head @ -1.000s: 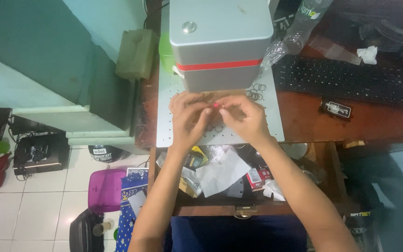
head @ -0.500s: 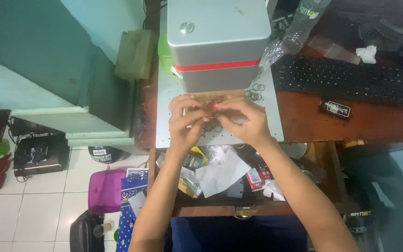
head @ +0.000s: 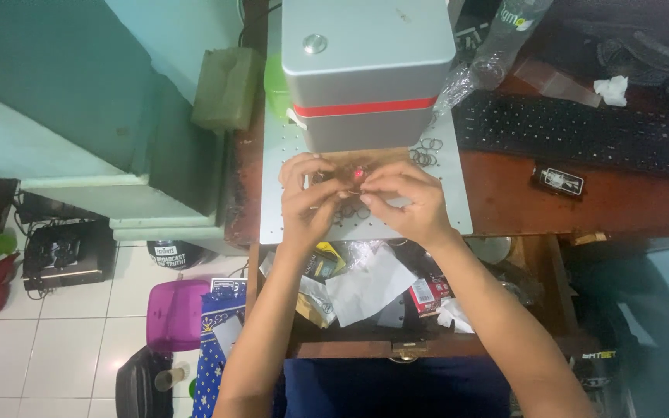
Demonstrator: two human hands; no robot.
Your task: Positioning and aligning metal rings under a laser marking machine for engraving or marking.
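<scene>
Packages: a red and white box lies in your open drawer among white paper sheets and a yellow and black packet; a clear plastic bottle with a printed label stands behind the machine, its top cut off by the frame edge.
Labels: a small black tag with a white panel sits on the brown desk just in front of the black keyboard.
Machine: a grey box with a red band overhangs the perforated metal plate.
Hidden: your fingers cover most of what you hold; a red glow shows between them, its source unclear.
Small piece: it sits between your fingertips over the plate, under the machine's front edge; too small to identify.
Left hand: your fingers are curled in, pinching at the small piece.
Right hand: your fingertips are closed together on the same spot, touching your left.
Rings: loose metal rings lie on the plate just beyond your right hand; more show below your fingers.
</scene>
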